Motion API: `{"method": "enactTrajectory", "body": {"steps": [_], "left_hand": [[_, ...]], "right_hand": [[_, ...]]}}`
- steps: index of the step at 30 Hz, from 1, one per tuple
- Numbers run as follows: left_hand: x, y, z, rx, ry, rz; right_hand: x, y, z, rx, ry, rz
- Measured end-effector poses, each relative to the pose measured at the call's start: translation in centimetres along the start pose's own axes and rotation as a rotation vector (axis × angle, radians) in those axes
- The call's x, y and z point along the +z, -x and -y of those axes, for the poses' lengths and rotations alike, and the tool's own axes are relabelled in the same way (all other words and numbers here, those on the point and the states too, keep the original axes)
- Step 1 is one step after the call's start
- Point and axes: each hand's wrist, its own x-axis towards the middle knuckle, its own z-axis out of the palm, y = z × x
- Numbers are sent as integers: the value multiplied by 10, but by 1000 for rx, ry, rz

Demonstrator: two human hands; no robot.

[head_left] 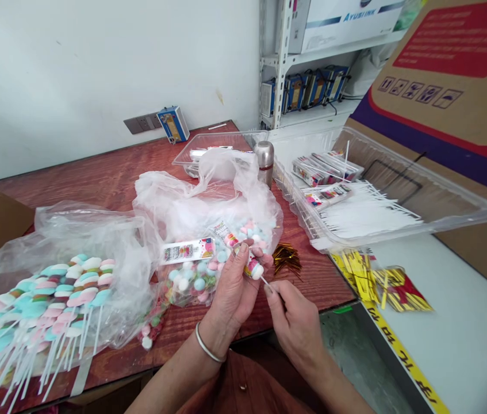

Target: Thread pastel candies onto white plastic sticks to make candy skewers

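Observation:
My left hand (231, 290), with a bangle at the wrist, is closed around a small printed plastic bag (226, 234) and the marshmallow skewer (257, 272) at its mouth. Part of the skewer is hidden by the fingers. My right hand (297, 319) pinches the skewer's thin white stick just below the marshmallow. A stack of printed bags (188, 250) lies beyond my left hand on a clear bag of loose pastel marshmallows (191, 282). Gold twist ties (286, 259) rest on the table near my hands.
Finished marshmallow skewers (62, 293) fill an open plastic bag on the left. At right, a clear tray (454, 215) holds white sticks (368, 210) and packets. A steel flask (264, 161) stands behind. Yellow twist-tie packs (402, 287) lie by the large carton (450, 86).

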Motion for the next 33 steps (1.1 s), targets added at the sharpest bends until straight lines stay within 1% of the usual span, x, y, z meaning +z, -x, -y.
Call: {"method": "enactTrajectory", "body": {"steps": [3,5,6,8,10,11,13,16,19,21,23,25,27,28,29,30,31,32,33], "left_hand": [[-2,-2,1,-7,29,-3],[-2,-2,3,-10,40,-4],[-1,-1,4,-14,43,2],[0,1,6,-26,35,17],[0,4,9,-38,9,29],[0,5,9,-44,-9,34],[-2,6,10,-63,-43,36],[-5,4,7,-42,-44,13],[-5,-1,2,30,-27,25],[-2,-2,0,33,-31,45],[2,-1,-1,13,-22,46],[8,1,-1,-4,3,29],[12,3,0,-21,18,6],[13,4,1,-31,14,-3],[13,5,2,-43,4,-7],[13,6,4,-58,-9,-6],[12,6,5,-70,-24,-1],[11,7,7,-78,-40,9],[9,7,8,-88,-53,21]], "right_hand": [[0,-1,3,391,-576,184],[0,-4,6,591,-893,241],[1,-6,7,667,-1017,253],[2,-9,10,774,-1189,273],[3,-12,12,829,-1298,330],[4,-13,12,838,-1316,348],[6,-12,12,787,-1240,308],[7,-10,10,579,-905,178],[3,-10,9,378,-599,147],[0,-11,10,249,-392,118],[-1,-12,9,67,-107,40],[-1,-13,7,-149,207,-59],[-1,-13,4,-312,430,-119],[-1,-13,3,-351,484,-134],[-1,-14,2,-357,490,-141],[-1,-14,2,-332,446,-143],[-1,-15,2,-269,352,-129],[-2,-16,3,-168,203,-90],[-2,-17,4,-24,-3,-24]]}}
